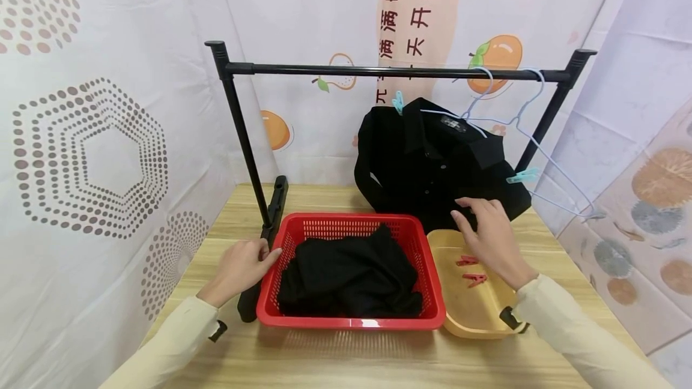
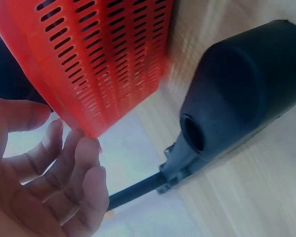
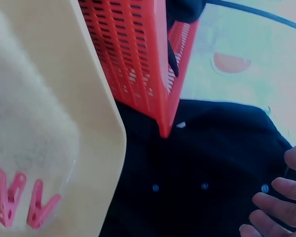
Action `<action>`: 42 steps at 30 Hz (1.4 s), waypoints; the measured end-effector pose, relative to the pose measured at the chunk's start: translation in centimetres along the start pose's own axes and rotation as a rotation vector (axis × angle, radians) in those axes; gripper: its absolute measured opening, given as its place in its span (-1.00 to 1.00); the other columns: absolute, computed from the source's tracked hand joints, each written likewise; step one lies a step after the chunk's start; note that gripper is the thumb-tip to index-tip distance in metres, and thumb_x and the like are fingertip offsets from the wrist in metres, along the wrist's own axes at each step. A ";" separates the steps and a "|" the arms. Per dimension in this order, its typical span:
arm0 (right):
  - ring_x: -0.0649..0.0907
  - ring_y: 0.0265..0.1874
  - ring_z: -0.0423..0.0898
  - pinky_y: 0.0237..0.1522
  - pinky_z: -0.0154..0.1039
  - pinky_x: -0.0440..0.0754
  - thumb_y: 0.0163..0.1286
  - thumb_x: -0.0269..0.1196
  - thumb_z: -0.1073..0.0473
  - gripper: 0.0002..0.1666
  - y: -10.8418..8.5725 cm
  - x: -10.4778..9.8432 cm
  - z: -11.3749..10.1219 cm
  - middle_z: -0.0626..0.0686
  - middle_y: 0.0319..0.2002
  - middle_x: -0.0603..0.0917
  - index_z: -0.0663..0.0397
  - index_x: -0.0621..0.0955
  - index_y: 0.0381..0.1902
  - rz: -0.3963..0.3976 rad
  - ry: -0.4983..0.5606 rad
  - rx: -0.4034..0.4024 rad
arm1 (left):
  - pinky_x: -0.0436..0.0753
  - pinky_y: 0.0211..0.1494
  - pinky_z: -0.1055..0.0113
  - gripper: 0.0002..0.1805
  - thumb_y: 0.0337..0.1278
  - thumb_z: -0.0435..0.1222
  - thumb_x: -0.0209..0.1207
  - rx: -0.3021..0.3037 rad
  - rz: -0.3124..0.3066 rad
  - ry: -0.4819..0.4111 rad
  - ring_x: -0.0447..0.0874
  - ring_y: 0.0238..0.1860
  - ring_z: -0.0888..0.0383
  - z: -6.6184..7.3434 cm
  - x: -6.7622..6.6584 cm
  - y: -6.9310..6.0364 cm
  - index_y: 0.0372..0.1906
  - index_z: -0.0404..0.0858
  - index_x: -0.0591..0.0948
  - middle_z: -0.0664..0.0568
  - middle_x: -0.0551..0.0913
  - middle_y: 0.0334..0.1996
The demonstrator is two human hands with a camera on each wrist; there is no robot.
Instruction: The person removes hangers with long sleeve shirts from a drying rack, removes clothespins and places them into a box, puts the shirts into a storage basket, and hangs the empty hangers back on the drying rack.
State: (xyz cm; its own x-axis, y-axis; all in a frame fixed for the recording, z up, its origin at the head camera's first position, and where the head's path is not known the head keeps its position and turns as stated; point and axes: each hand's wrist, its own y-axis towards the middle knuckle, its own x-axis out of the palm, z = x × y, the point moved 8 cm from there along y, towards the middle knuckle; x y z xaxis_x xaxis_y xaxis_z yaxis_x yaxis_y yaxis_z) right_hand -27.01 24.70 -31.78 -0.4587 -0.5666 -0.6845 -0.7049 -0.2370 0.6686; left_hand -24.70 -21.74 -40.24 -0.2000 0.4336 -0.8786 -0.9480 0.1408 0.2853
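At the left rim of the red basket is my left hand, its thumb by the rim and its fingers loosely bent. In the left wrist view the fingers lie close to the basket's corner, not visibly gripping it. Folded black cloth lies in the basket. My right hand hovers over the yellow tray's back part, before a black shirt, fingers apart and holding nothing. The shirt hangs on a blue hanger with turquoise clips at both shoulders.
A black rack's bar spans the table above the basket; its left foot stands beside my left hand. A second blue hanger hangs at the right. Two red clips lie in the tray. Patterned curtains surround the table.
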 end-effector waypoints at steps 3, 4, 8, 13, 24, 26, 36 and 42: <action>0.54 -0.12 0.16 -0.06 0.07 0.42 0.50 0.28 0.21 -0.70 0.4 -1.0 0.6 0.25 -0.01 0.71 0.28 0.65 0.08 0.039 -0.002 0.018 | 0.18 -0.58 0.33 -0.47 0.36 -0.05 0.30 -0.025 -0.040 -0.010 0.22 -0.68 0.24 -0.6 0.3 -0.3 -0.70 -0.08 0.37 0.20 0.24 -0.77; 0.54 -0.13 0.17 -0.09 0.05 0.42 0.50 0.27 0.21 -0.72 0.5 -1.3 0.9 0.25 -0.03 0.72 0.28 0.66 0.06 0.052 -0.008 0.021 | 0.17 -0.58 0.34 -0.45 0.38 -0.03 0.28 -0.029 -0.056 -0.022 0.20 -0.69 0.25 -0.7 0.5 -0.4 -0.71 -0.08 0.36 0.20 0.24 -0.78; 0.57 -0.19 0.16 -0.17 -0.03 0.40 0.52 0.25 0.23 -0.74 1.0 -2.5 1.7 0.25 -0.10 0.71 0.29 0.66 0.04 0.095 -0.019 0.039 | 0.22 -0.62 0.36 -0.46 0.46 -0.05 0.22 -0.035 -0.136 -0.128 0.28 -0.72 0.25 -1.2 1.3 -0.6 -0.70 -0.10 0.40 0.19 0.31 -0.79; 0.60 -0.31 0.07 -0.24 -0.28 0.40 0.52 0.24 0.23 -0.75 1.5 -4.0 2.8 0.21 -0.22 0.69 0.31 0.66 0.01 0.158 -0.017 0.072 | 0.43 -0.63 0.33 -0.52 0.54 -0.02 0.13 -0.105 -0.233 -0.322 0.50 -0.71 0.16 -2.2 2.8 -0.8 -0.55 -0.18 0.52 0.09 0.48 -0.74; 0.41 -0.50 -0.38 -0.36 -0.34 0.32 0.49 0.28 0.15 -0.60 1.7 -5.7 6.2 0.20 -0.41 0.65 0.31 0.56 0.14 0.250 -0.057 0.199 | 0.56 -0.59 0.26 -0.47 0.56 0.06 0.05 -0.184 -0.268 -0.448 0.54 -0.68 0.12 -2.9 3.5 -1.3 -0.46 -0.24 0.61 0.03 0.53 -0.71; 0.40 -0.51 -0.39 -0.37 -0.32 0.31 0.50 0.28 0.12 -0.58 1.6 -5.8 6.7 0.20 -0.41 0.66 0.28 0.55 0.16 0.246 -0.067 0.217 | 0.56 -0.59 0.26 -0.46 0.57 0.06 0.03 -0.191 -0.280 -0.458 0.55 -0.68 0.11 -2.9 3.6 -1.4 -0.45 -0.24 0.63 0.02 0.54 -0.71; 0.48 -0.47 0.00 -0.36 -0.26 0.29 0.48 0.30 0.10 -0.57 1.0 -6.2 8.3 0.22 -0.36 0.59 0.33 0.44 0.04 0.293 -0.079 0.307 | 0.57 -0.56 0.25 -0.41 0.57 0.13 -0.02 -0.221 -0.300 -0.494 0.56 -0.66 0.08 -3.0 4.2 -1.7 -0.44 -0.24 0.63 -0.03 0.55 -0.70; 0.53 -0.45 0.15 -0.34 -0.06 0.36 0.51 0.25 0.05 -0.48 0.8 -6.5 9.3 0.24 -0.36 0.60 0.34 0.41 0.18 0.308 -0.100 0.379 | 0.57 -0.55 0.24 -0.42 0.57 0.11 -0.01 -0.231 -0.308 -0.512 0.57 -0.64 0.05 -3.2 4.3 -1.8 -0.44 -0.25 0.62 -0.08 0.56 -0.70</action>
State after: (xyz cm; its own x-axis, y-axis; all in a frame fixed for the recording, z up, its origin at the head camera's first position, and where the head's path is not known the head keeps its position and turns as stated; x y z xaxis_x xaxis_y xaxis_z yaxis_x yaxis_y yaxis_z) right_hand -29.60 35.54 -29.46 -0.7129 -0.4825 -0.5089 -0.6672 0.2435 0.7039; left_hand -24.64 -22.94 -45.73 0.1790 0.7822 -0.5967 -0.9836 0.1559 -0.0907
